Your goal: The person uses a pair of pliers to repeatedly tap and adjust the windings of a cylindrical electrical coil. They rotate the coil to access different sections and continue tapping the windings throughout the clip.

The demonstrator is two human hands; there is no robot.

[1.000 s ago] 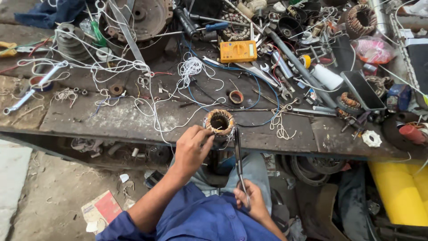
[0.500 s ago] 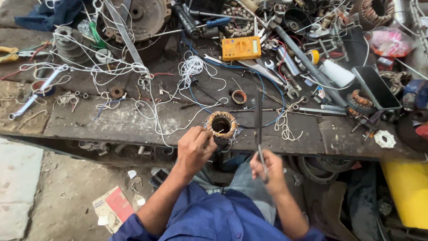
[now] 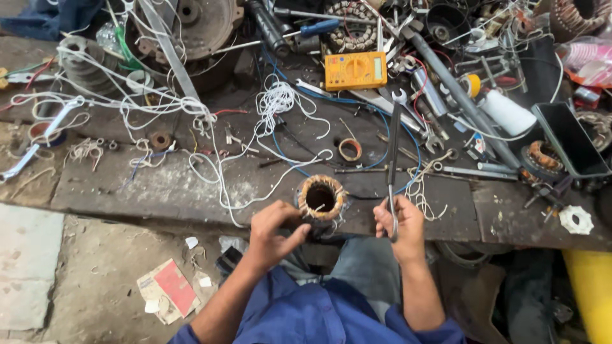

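A round motor stator [image 3: 321, 198] with copper windings stands on end at the near edge of the dark workbench [image 3: 159, 188]. My left hand [image 3: 273, 232] grips its left side, fingers curled around the rim. My right hand [image 3: 400, 220] is closed on the lower end of a long dark metal rod [image 3: 393, 159], which points away from me across the bench, just right of the stator. Blue sleeves and my knees fill the bottom of the view.
Tangled white wire [image 3: 274, 102], a yellow multimeter [image 3: 355, 70], spanners [image 3: 417, 105], a tape roll [image 3: 349, 150], a white bottle [image 3: 507, 111], a dark phone [image 3: 570, 140] and a large motor housing [image 3: 191, 25] crowd the bench. Paper scraps [image 3: 167, 290] lie on the ground; a yellow container [image 3: 590, 293] stands right.
My right hand has lifted the rod from beside my lap up to bench level, right of the stator. My left hand stays on the stator.
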